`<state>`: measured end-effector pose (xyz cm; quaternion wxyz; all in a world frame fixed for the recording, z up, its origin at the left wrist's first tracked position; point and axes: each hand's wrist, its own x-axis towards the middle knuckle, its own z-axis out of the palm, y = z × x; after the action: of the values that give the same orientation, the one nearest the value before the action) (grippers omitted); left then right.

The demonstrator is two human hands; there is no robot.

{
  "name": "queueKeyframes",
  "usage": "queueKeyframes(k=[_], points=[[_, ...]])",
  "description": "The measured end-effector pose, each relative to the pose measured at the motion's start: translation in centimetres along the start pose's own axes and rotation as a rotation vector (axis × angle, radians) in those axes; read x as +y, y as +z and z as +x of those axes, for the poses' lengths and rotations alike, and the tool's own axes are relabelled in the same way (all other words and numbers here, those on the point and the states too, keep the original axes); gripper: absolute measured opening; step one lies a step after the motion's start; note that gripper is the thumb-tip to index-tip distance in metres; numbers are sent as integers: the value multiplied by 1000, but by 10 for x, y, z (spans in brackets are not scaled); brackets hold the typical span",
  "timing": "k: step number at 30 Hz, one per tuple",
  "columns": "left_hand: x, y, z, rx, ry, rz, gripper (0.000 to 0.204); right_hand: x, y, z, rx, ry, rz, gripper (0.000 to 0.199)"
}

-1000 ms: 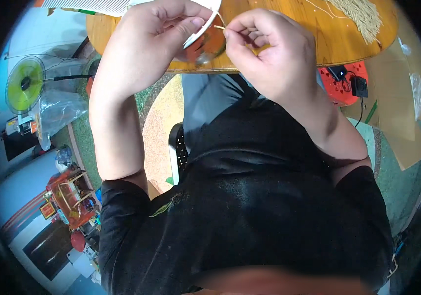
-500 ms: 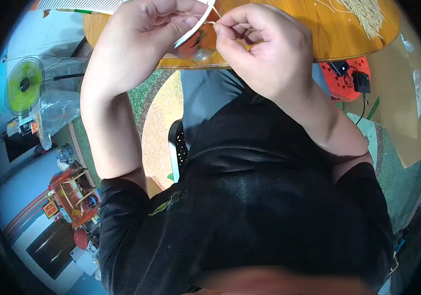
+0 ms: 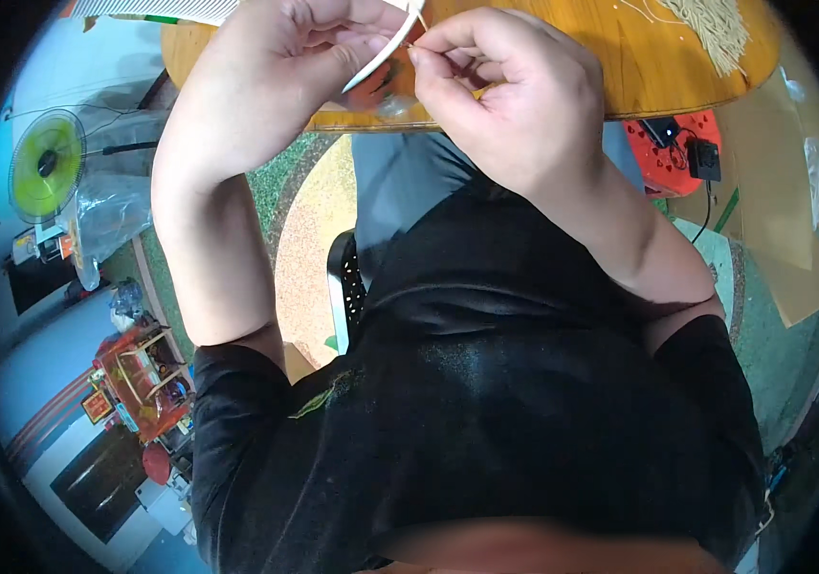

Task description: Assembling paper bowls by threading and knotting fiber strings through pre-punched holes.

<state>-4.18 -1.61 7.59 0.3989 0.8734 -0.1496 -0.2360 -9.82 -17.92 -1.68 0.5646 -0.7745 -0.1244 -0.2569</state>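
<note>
My left hand (image 3: 309,57) is closed on a white curved rim (image 3: 388,57), seen edge-on near the top of the view, so its full shape is cut off. A thin beige cord (image 3: 420,19) runs beside the rim. The fingertips of my right hand (image 3: 520,91) pinch the cord's end just right of the rim. Under the rim, at the table's near edge, lies something reddish and dark (image 3: 368,94), partly under clear plastic; its kind does not show. A bundle of beige cords (image 3: 711,33) rests on the wooden table (image 3: 649,81) at the far right.
A white ribbed object (image 3: 156,9) lies at the upper left. On the right, a red stool (image 3: 673,177) carries black adapters (image 3: 704,159) with a cable, beside cardboard sheets (image 3: 783,210). A green fan (image 3: 47,165) stands at the left.
My right hand has shifted slightly left, with its fingertips closer to the white rim. The left hand and rim have moved only a little.
</note>
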Motion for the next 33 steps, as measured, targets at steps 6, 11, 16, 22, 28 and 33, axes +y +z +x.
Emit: queueKeyframes(k=[6, 11, 16, 22, 28, 33], points=[[-7, -5, 6, -84, 30, 9, 12, 23, 16, -9, 82, -119, 25, 12], [-5, -3, 3, -35, 54, 89, 8, 6, 7, -7, 58, -27, 33, 11], [5, 8, 4, 103, 59, -8, 7, 62, 36, 6, 229, -435, 976, 16], [-72, 1, 46, -245, 1209, -450, 9, 7, 20, 0, 173, 310, 996, 14], [-56, 11, 46, -301, 1129, -653, 4, -1, 6, 2, 13, 441, 837, 14], [-14, 10, -6, 166, 274, -35, 3, -3, 2, 10, 11, 512, 811, 18]])
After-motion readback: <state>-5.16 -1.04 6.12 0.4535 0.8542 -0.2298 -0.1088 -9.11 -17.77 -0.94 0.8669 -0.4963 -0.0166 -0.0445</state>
